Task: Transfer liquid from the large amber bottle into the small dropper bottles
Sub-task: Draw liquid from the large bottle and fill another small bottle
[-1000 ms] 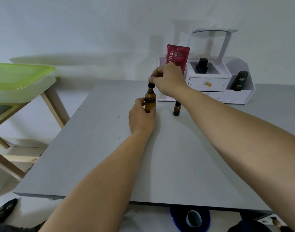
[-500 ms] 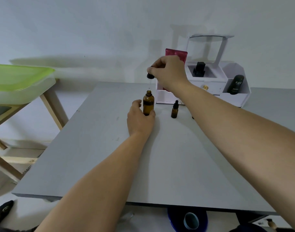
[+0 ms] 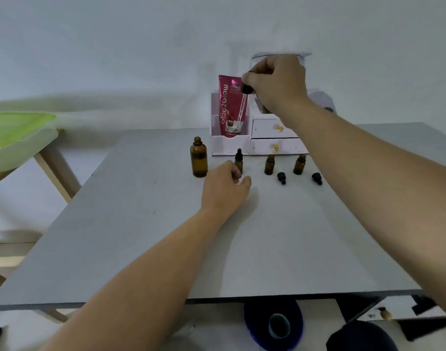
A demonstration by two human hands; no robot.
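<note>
**A room at home, with a table used for skincare**

This looks like a domestic room rather than a lab or a shop. A plain white wall [image 3: 115,46] backs a simple grey table [image 3: 141,236]. At its far edge stands a white cosmetics organiser [image 3: 275,146] with two small drawers and gold knobs. A pink tube [image 3: 229,110] printed "Glad2Glow" stands upright in its left compartment. In front of the organiser stand a large amber bottle [image 3: 198,159] and three small dropper bottles [image 3: 269,165]. Two black caps [image 3: 281,177] lie beside the bottles, and a dropper [image 3: 242,107] is held above them. To the left is a lime-green piece [image 3: 19,138] on slanted wooden legs, perhaps a chair seat or a tray, though it is too blurred to tell.
</note>
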